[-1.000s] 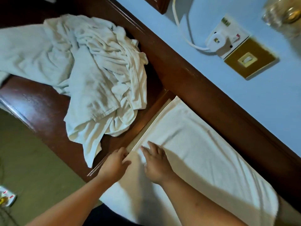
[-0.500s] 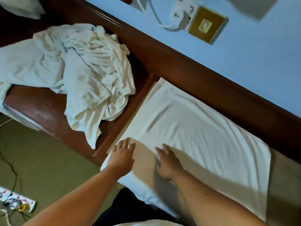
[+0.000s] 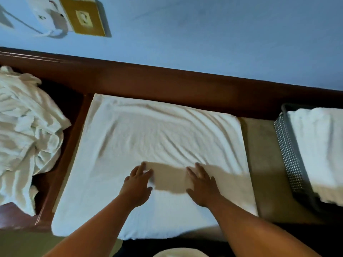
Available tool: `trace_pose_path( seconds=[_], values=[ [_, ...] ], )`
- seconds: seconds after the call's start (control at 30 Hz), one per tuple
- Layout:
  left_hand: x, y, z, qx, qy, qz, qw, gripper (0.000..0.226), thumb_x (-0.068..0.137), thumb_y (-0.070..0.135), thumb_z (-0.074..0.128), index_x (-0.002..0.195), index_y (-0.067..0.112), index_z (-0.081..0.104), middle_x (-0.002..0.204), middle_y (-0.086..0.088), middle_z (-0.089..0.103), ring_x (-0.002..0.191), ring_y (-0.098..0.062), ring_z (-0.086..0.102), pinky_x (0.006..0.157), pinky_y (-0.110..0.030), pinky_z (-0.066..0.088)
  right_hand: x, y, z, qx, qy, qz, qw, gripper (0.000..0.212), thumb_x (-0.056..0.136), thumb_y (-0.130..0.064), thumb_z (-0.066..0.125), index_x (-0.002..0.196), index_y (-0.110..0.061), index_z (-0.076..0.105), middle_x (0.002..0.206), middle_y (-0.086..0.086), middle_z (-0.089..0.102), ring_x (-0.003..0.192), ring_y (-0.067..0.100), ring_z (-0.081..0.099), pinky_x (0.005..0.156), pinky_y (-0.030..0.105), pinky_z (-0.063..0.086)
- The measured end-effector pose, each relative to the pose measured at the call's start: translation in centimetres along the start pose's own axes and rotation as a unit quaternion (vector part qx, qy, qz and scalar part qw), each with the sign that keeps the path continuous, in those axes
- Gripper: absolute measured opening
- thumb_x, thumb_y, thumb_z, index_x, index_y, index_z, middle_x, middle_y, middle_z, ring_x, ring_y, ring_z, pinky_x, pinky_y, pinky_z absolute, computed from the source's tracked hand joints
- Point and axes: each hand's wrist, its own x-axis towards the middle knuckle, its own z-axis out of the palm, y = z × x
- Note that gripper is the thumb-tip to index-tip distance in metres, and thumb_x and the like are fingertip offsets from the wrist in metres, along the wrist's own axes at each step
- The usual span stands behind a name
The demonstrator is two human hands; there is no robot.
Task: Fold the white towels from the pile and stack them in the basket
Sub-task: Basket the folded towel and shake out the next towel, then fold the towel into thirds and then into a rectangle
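My hands have slid apart along towel [image 3: 157, 138] — left hand [image 3: 136, 184], right hand [image 3: 202, 186], fingers [image 3: 199, 168] flat, gripping nothing. Smoothing nearly done; basket [image 3: 289, 154] right of towel next.

This is looking like a bedroom or hotel room. A dark wooden rail [image 3: 167, 80] is running along a blue wall [image 3: 222, 34] bearing a brass switch plate [image 3: 84, 16], while crumpled white towels [image 3: 24, 130] are lying at the wooden counter's [image 3: 11, 216] left edge.

left: towel pile [image 3: 26, 130] | right: basket [image 3: 289, 154] | gap between seemingly clear
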Motion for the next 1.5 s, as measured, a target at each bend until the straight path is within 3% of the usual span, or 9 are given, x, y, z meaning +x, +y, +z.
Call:
trace_pose_path(
  seconds=[0.43, 0.57, 0.73, 0.87, 1.07, 1.2, 1.27, 1.33, 1.5],
  values=[
    [16.3, 12.5, -3.2, 0.049, 0.026, 0.071, 0.996, 0.076, 0.097, 0.056, 0.052, 0.160, 0.040, 0.011, 0.167, -0.005, -0.019, 0.155, -0.034, -0.009, 0.122, -0.053, 0.014, 13.2, 16.2, -10.6, 0.099, 0.119, 0.140, 0.978, 0.085, 0.091, -0.075, 0.034, 0.157, -0.041, -0.008, 0.164, -0.001, -0.026, 0.152, 0.025, -0.017, 0.119, 0.058, 0.001],
    [21.7, 16.1, -5.2, 0.076, 0.018, 0.090, 0.993, 0.080, 0.097, 0.061, 0.047, 0.159, 0.042, 0.000, 0.165, -0.007, -0.025, 0.154, -0.034, -0.015, 0.123, -0.052, 0.009, 17.4, 18.6, -13.5, 0.152, 0.214, 0.197, 0.945, 0.081, 0.089, -0.069, 0.033, 0.159, -0.033, 0.014, 0.166, 0.008, 0.007, 0.148, 0.037, 0.013, 0.117, 0.055, 0.014],
    [26.2, 19.0, -6.7, 0.096, 0.005, 0.106, 0.990, 0.079, 0.096, 0.068, 0.042, 0.158, 0.046, -0.002, 0.165, -0.007, -0.028, 0.153, -0.033, -0.018, 0.123, -0.052, 0.008, 20.4, 21.2, -16.6, 0.296, 0.311, 0.280, 0.859, 0.055, 0.091, -0.042, 0.062, 0.135, -0.010, 0.055, 0.138, 0.020, 0.048, 0.128, 0.041, 0.044, 0.106, 0.048, 0.038],
    [27.6, 19.3, -6.8, 0.111, 0.001, 0.121, 0.986, 0.081, 0.095, 0.070, 0.041, 0.158, 0.045, -0.003, 0.163, -0.007, -0.031, 0.152, -0.033, -0.022, 0.123, -0.051, 0.005, 21.9, 23.0, -19.5, 0.272, 0.185, 0.198, 0.924, 0.061, 0.095, -0.038, 0.064, 0.143, -0.003, 0.046, 0.151, 0.019, 0.040, 0.138, 0.036, 0.041, 0.109, 0.041, 0.036],
    [26.7, 18.0, -5.4, 0.105, 0.027, 0.166, 0.980, 0.081, 0.099, 0.062, 0.041, 0.160, 0.038, -0.007, 0.163, -0.007, -0.031, 0.152, -0.030, -0.022, 0.120, -0.044, -0.009, 21.3, 23.8, -19.4, 0.360, 0.253, 0.201, 0.875, 0.060, 0.095, -0.028, 0.067, 0.144, 0.000, 0.045, 0.146, 0.021, 0.049, 0.135, 0.037, 0.047, 0.106, 0.040, 0.038],
    [24.8, 16.4, -4.4, 0.116, 0.026, 0.188, 0.975, 0.080, 0.100, 0.059, 0.041, 0.161, 0.031, -0.002, 0.166, -0.009, -0.021, 0.154, -0.030, -0.013, 0.125, -0.046, 0.004, 20.2, 21.8, -18.0, 0.278, 0.341, 0.246, 0.863, 0.055, 0.089, -0.027, 0.070, 0.136, -0.010, 0.046, 0.143, 0.021, 0.040, 0.125, 0.043, 0.045, 0.101, 0.046, 0.040],
    [22.9, 14.9, -3.9, 0.099, 0.030, 0.166, 0.981, 0.081, 0.100, 0.059, 0.043, 0.161, 0.032, -0.001, 0.167, -0.006, -0.019, 0.155, -0.028, -0.010, 0.125, -0.046, 0.007, 18.5, 19.4, -16.4, 0.154, 0.358, 0.234, 0.891, 0.069, 0.086, -0.030, 0.066, 0.148, -0.020, 0.035, 0.150, 0.017, 0.033, 0.128, 0.042, 0.039, 0.104, 0.051, 0.037],
    [20.2, 12.6, -3.5, 0.071, 0.040, 0.130, 0.988, 0.083, 0.099, 0.058, 0.046, 0.161, 0.033, -0.002, 0.167, -0.004, -0.018, 0.155, -0.027, -0.010, 0.126, -0.047, 0.007, 16.3, 16.3, -13.7, 0.073, 0.331, 0.116, 0.934, 0.074, 0.085, -0.037, 0.060, 0.152, -0.024, 0.032, 0.154, 0.014, 0.031, 0.133, 0.040, 0.035, 0.110, 0.056, 0.029],
    [12.8, 4.0, -2.4, 0.019, 0.065, -0.029, 0.997, 0.087, 0.092, 0.072, 0.036, 0.161, 0.036, -0.001, 0.168, 0.002, -0.016, 0.156, -0.021, -0.006, 0.123, -0.047, 0.014, 9.3, 9.4, -4.8, 0.055, 0.153, -0.013, 0.987, 0.072, 0.096, -0.052, 0.047, 0.158, -0.032, 0.018, 0.167, 0.006, 0.002, 0.153, 0.034, 0.003, 0.119, 0.057, 0.010]
  ],
)
